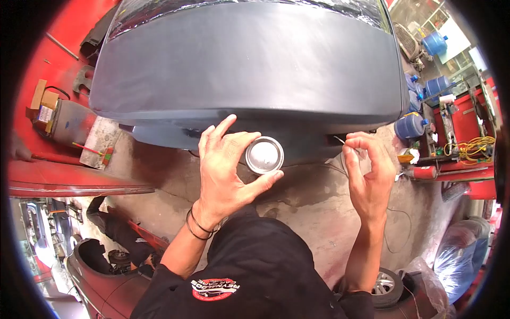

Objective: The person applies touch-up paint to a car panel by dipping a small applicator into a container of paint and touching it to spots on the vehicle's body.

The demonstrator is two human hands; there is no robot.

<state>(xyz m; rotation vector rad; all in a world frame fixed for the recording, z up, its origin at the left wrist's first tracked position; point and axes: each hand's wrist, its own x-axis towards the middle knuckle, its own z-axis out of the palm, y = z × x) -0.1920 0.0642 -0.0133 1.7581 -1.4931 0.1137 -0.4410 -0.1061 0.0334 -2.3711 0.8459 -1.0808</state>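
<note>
basically, half-open left hand [222,167] has round tin [264,154] by thumb and finger, could slip; right hand [373,173], pinched on thin tool [339,140], might scratch dark panel [244,64] if bumped.

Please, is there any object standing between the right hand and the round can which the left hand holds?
Nothing visible stands between the right hand and the can. The left hand only has its thumb at the can's lower edge.
</note>
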